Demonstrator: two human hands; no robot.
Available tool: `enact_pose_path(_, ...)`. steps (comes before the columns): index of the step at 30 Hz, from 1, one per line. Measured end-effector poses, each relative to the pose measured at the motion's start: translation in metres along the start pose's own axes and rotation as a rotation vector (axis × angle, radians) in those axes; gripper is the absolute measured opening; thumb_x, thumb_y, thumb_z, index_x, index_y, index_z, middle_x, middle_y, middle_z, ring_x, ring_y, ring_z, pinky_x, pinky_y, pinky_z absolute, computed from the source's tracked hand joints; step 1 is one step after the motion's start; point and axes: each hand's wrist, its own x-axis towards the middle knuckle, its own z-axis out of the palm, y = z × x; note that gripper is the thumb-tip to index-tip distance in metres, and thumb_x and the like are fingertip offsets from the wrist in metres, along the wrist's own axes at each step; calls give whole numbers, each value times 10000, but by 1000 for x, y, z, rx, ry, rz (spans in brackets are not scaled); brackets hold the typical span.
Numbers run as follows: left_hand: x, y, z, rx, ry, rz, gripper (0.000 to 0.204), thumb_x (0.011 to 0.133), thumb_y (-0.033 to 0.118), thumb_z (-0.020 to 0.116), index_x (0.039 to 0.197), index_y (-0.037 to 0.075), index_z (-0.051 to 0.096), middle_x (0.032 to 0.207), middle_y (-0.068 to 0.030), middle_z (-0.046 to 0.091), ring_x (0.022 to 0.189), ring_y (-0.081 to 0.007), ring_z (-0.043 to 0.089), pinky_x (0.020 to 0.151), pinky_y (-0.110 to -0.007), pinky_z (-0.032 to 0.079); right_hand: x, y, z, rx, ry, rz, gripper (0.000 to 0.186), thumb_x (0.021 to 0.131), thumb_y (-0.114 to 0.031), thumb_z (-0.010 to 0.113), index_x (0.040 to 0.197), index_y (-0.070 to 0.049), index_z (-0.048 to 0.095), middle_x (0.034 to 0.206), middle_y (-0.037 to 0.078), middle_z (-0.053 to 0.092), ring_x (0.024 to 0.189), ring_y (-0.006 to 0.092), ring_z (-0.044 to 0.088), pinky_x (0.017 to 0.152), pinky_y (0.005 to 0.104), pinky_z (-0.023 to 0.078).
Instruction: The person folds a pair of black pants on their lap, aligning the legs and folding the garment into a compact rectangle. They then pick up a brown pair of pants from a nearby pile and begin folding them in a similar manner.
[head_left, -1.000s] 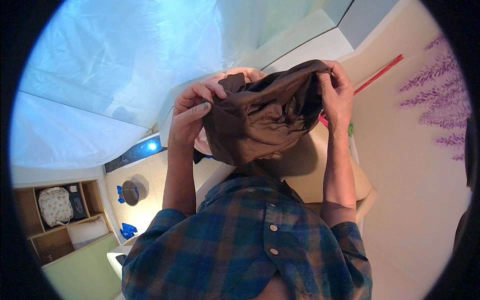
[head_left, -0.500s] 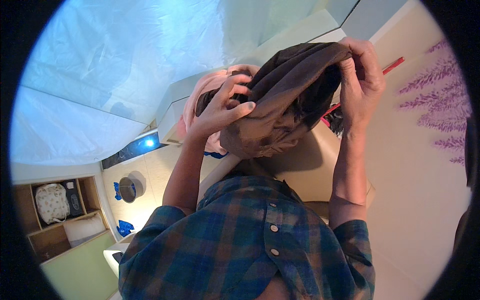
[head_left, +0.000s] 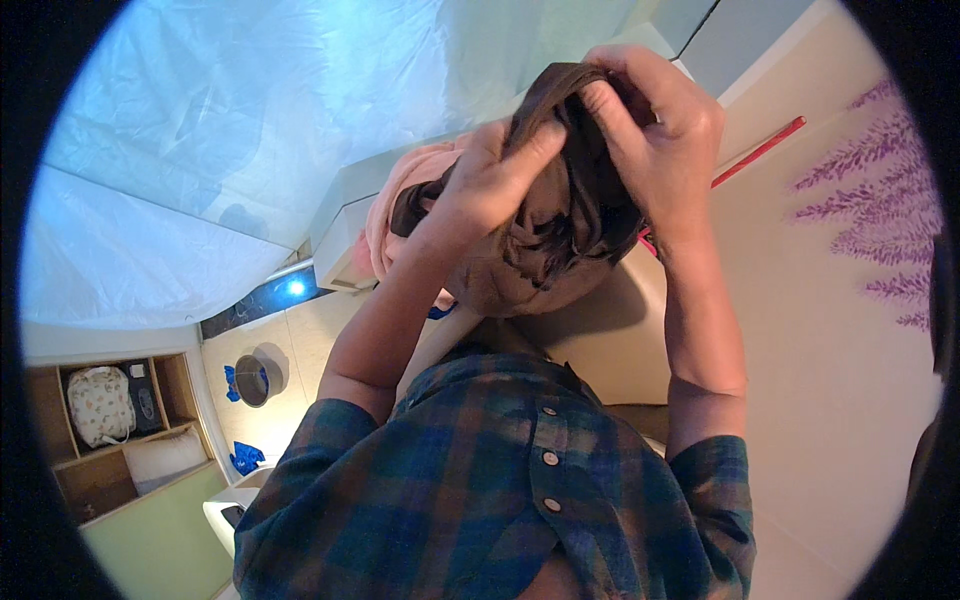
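Note:
A dark brown cloth (head_left: 560, 270) hangs bunched in front of me, with a folded band along its top. My left hand (head_left: 495, 180) is closed on it left of centre, thumb laid against the fold. My right hand (head_left: 660, 150) grips the same cloth at upper right, thumb pressed on the band and fingers over the top. The two hands are close together near the top of the fold. A pale pink fabric (head_left: 385, 215) lies behind the left side of the brown cloth.
Below the cloth is a beige surface (head_left: 640, 330). Pale plastic sheeting (head_left: 250, 120) covers the upper left. A grey bucket (head_left: 252, 392) and blue items (head_left: 247, 458) lie on the tiled floor. Cubby shelving (head_left: 150, 462) is lower left; a red stick (head_left: 760, 150) leans at right.
My right hand has moved upward, then inward along the cloth's edge. My left hand has moved right and up, loosening then closing again, so the cloth is now bunched between closer hands.

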Motion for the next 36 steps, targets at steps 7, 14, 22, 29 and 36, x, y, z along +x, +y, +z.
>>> enact_pose_path(7,8,-18,-14,-333,-25,309,388,966,156,552,1281,-62,487,1228,-165,615,1082,-281,631,944,-388,523,-27,17,3,132,98,117,253,783,-22,724,1010,-27,613,888,87,616,666,174,611,581,276,485)
enact_pose_path(14,27,-23,-16,-843,243,-66,310,954,192,583,1153,-45,572,1086,-129,646,981,-221,650,856,-366,558,-92,-19,7,177,-194,427,190,826,-103,719,898,-17,566,757,108,564,651,243,571,616,335,480)
enact_pose_path(22,20,-19,-5,-829,268,-63,309,963,221,573,1148,-26,579,1094,-104,649,965,-207,648,868,-360,548,-136,11,25,616,-253,840,372,878,-100,681,1182,-55,470,847,44,578,800,126,546,747,295,471)
enact_pose_path(29,13,-30,-4,-791,175,-148,434,992,324,516,1224,-41,546,1168,-138,644,1069,-230,628,986,-381,483,-124,9,31,1172,161,972,451,851,119,550,1256,-45,438,1078,50,546,1010,118,540,867,257,454)
enact_pose_path(36,15,-48,-19,-727,234,-200,385,1005,296,495,1193,-33,558,1185,-150,631,1063,-231,627,955,-400,500,-133,-1,19,587,92,449,227,890,63,551,1089,-45,569,985,72,587,861,184,530,798,286,439)
